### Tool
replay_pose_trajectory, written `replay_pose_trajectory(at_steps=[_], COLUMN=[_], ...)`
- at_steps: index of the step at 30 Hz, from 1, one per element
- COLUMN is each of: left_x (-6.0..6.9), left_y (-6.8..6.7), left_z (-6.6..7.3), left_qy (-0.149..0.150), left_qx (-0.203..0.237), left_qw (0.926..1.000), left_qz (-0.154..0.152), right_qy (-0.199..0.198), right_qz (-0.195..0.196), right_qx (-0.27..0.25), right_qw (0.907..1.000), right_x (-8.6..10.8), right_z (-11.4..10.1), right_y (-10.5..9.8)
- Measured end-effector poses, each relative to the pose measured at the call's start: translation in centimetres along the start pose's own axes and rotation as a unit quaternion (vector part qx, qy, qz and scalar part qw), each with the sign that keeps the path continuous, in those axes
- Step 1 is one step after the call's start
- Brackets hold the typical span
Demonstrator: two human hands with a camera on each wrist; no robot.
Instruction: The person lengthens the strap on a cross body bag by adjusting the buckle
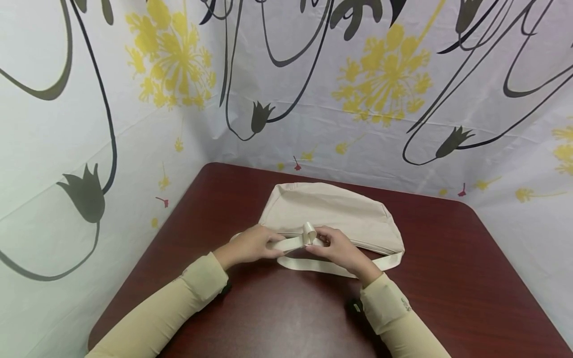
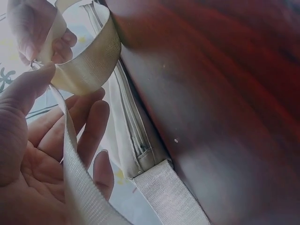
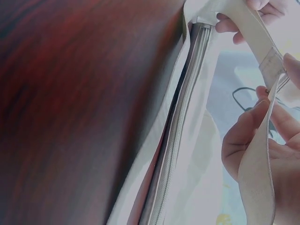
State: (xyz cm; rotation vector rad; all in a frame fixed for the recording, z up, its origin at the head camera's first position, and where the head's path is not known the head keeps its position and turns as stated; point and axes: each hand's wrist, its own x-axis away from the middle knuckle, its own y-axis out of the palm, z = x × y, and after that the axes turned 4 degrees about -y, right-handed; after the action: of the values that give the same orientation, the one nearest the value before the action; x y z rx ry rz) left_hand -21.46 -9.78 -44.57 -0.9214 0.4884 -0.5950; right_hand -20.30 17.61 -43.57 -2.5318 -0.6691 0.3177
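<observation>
A cream canvas bag lies on its side on the table, its zipped edge towards me. Between thumb and fingers, my left hand pinches the bag's webbing strap. My right hand pinches the same strap where a small slider sits, partly hidden by the fingers. A loop of strap curls up between the two hands. Along the bag's near side runs a zipper; whether it is fully closed I cannot tell.
The dark red table has rounded corners. A fabric backdrop with yellow and grey plant prints hangs behind it and along both sides. More of the strap trails along the tabletop in front of the bag.
</observation>
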Motion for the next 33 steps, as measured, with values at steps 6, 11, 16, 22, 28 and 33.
replay_pose_trajectory(at_steps=[6,11,16,22,28,33], left_x=[-0.27,-0.39,-0.15,-0.10,-0.29,-0.52], left_y=[-0.02,0.00,-0.03,-0.02,-0.01,0.00], left_z=[0.28,0.42,0.27,0.24,0.22,0.05], left_qy=[0.002,0.003,-0.002,-0.001,-0.001,-0.007], left_qx=[0.000,0.000,0.001,-0.007,-0.011,-0.009], left_qw=[1.0000,1.0000,1.0000,1.0000,0.9999,0.9999], left_qz=[-0.002,-0.002,-0.007,-0.006,-0.006,-0.011], right_qy=[0.011,0.015,0.015,0.024,0.025,0.022], right_qz=[0.003,0.008,0.014,0.020,0.030,0.030], right_qx=[-0.013,-0.014,-0.015,-0.015,-0.007,-0.002], right_qw=[0.9999,0.9998,0.9997,0.9994,0.9992,0.9993], right_x=[0.12,0.17,0.11,0.11,0.25,0.28], right_z=[0.04,0.10,0.18,0.22,0.25,0.25], right_y=[-0.25,-0.38,-0.18,-0.12,-0.54,-0.91])
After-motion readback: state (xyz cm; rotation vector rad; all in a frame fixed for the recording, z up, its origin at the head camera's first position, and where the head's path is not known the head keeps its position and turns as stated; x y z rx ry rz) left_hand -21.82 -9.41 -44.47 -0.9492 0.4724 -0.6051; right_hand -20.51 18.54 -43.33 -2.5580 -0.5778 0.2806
